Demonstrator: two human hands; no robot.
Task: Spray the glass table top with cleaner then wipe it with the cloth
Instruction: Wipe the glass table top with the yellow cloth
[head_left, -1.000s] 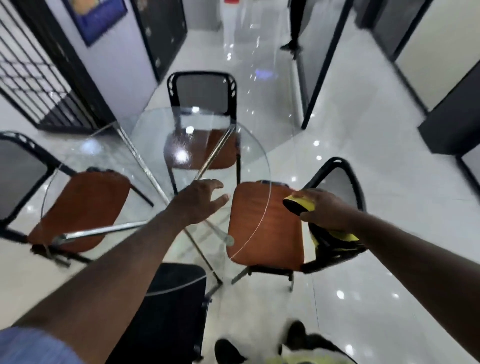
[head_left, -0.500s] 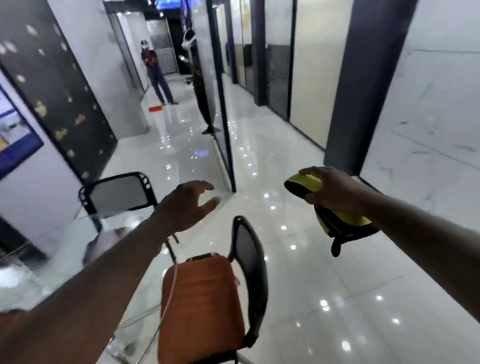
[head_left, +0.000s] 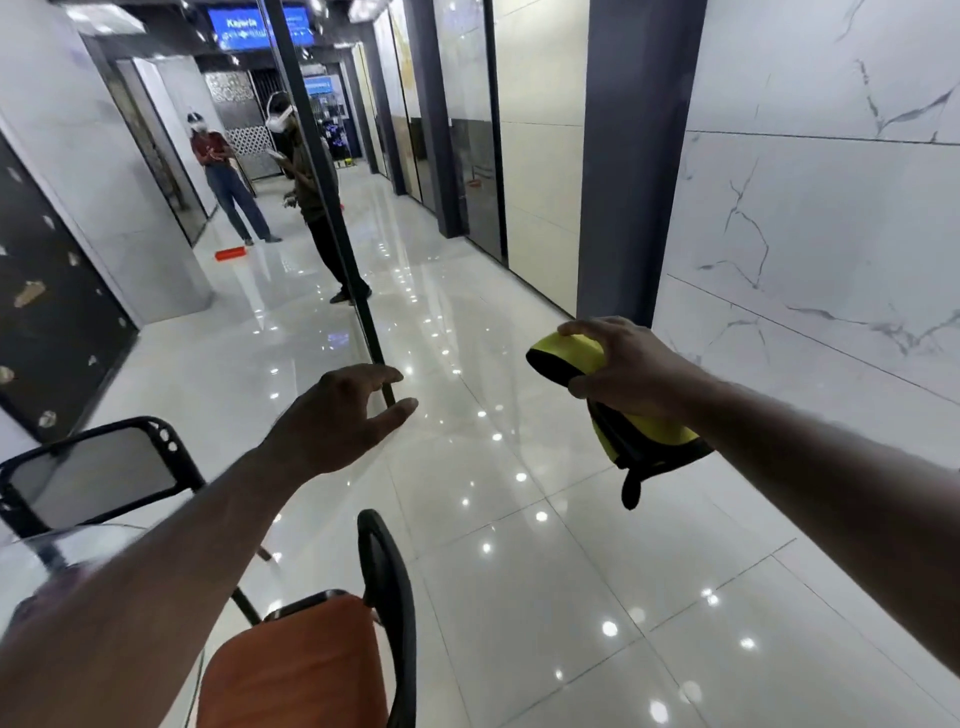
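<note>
- Nearest me, at the bottom edge, stands an orange-seated chair with a black hoop back (head_left: 291, 670), its back turned to the open floor.
- The clear glass worktop (head_left: 31, 566) shows only as a blurred sliver at lower left, partly under the left forearm. A black mesh-backed chair (head_left: 93, 478) stands just beyond it.
- The left grip (head_left: 337, 415) is released, fingers spread and holding nothing. It hangs over the glossy white tiled floor (head_left: 519, 597), forward of the worktop.
- The right grip (head_left: 628, 371) clasps a yellow cloth with black edging (head_left: 644, 434). The cloth's long axis runs from upper left to lower right, and a black loop dangles below.
- Finding: the worktop lies down and to the left of both grips, and the left one is nearer. The cloth is well apart from the glass, and I judge it must cross above the orange chair's back to reach it.
- No spray bottle is in view, so I cannot confirm whether the glass has been sprayed.
- Farther off there is a dark-framed glass partition (head_left: 332, 208), then two standing people in headsets (head_left: 228, 192) with a small red object (head_left: 231, 253) on the floor near them.
</note>
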